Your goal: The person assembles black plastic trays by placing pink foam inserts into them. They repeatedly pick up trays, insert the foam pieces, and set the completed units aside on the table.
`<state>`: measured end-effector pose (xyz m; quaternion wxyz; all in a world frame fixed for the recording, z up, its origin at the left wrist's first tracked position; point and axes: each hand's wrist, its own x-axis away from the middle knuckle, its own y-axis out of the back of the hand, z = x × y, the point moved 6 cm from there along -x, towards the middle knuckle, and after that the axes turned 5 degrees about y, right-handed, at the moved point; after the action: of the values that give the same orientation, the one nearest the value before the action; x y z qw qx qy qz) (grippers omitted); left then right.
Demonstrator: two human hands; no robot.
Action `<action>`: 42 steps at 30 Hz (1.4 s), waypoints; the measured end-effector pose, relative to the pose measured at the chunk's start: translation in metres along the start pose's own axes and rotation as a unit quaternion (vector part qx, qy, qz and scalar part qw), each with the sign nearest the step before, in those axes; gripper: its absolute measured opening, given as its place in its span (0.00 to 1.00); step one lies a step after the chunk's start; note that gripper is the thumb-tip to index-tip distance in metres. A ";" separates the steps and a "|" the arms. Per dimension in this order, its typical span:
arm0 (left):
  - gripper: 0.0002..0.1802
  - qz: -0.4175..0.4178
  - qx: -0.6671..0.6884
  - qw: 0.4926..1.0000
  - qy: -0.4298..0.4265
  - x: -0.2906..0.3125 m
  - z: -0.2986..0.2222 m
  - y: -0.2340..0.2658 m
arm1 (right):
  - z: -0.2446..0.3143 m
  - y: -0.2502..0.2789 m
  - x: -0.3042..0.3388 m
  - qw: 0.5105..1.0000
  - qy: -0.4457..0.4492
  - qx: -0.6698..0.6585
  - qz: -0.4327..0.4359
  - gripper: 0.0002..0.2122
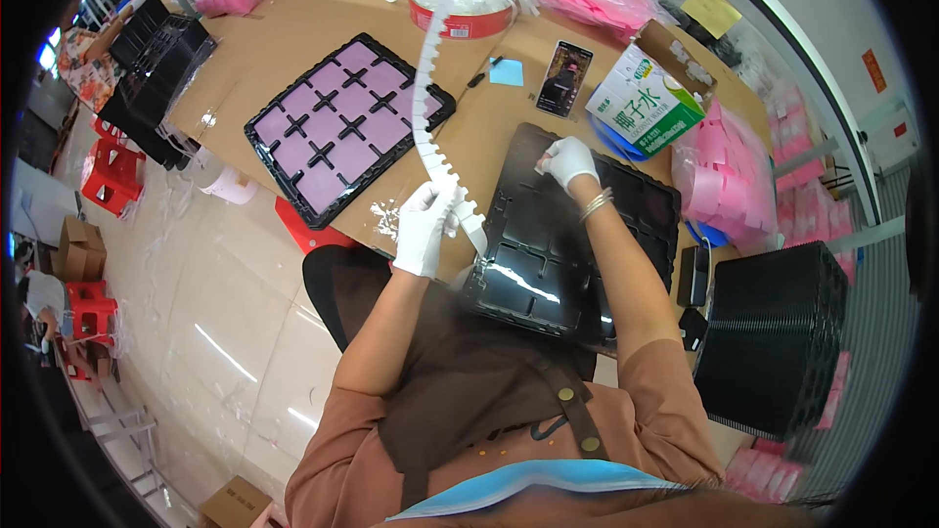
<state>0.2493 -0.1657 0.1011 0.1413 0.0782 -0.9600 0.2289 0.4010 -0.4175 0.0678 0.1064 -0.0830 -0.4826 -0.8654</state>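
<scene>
Right now you are sitting at a cardboard-covered table that is running from the near centre to the far wall, with pale shiny floor tiles spreading out on the left. On the far left of the table a black tray with lilac squares is lying flat; a red tin heaped with white strips, a phone and a green and white carton are sitting farther off. Pink bags are piling up on the right, and a stack of black trays is standing at the near right.

Your left hand, in a white glove, is rising from the near edge with the forearm angled up, just left of an empty black tray. Its fingers are closing together on a long white notched strip, which is arching far up toward the tin. Your right hand, also gloved, is reaching over the far edge of that empty tray, fingers curling together on a small white piece.
</scene>
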 end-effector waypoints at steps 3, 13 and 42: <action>0.10 0.002 0.011 1.000 -0.006 0.004 0.000 0.008 | 0.033 0.012 0.013 0.988 0.004 0.130 -0.084 0.13; 0.11 -0.027 -0.001 1.000 -0.013 0.020 -0.008 -0.012 | 0.105 -0.039 0.146 0.880 0.127 -0.458 0.009 0.05; 0.09 0.023 0.041 0.998 -0.052 0.039 -0.004 -0.038 | 0.094 -0.025 0.170 0.862 0.112 -0.494 -0.030 0.03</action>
<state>0.2215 -0.2003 0.1325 0.0825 0.0737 -0.9573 0.2670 0.2348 -0.3418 0.1385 0.0794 -0.0126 0.0210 -0.9965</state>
